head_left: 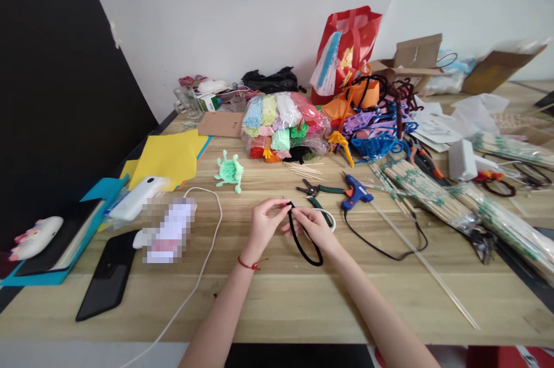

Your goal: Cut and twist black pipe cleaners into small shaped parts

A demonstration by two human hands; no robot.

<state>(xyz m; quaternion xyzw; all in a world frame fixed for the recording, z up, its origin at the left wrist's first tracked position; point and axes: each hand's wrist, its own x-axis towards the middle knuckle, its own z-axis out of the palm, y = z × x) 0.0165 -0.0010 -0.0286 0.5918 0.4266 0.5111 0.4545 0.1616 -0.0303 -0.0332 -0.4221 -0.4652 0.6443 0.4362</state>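
Both hands meet above the wooden table, near its middle. My left hand, with a red string bracelet at the wrist, pinches one end of a black pipe cleaner. Beside it, my right hand is closed on the same pipe cleaner, which hangs down in a loop. A white pipe cleaner curves out behind the right hand. Just beyond the hands lie green-handled pliers and a blue glue gun. A mint-green fuzzy piece sits farther left.
Bagged pipe cleaners lie at the back, near a red bag. Bundled sticks and a clear glue stick are right. A black tablet, yellow sheets and a white cable are left.
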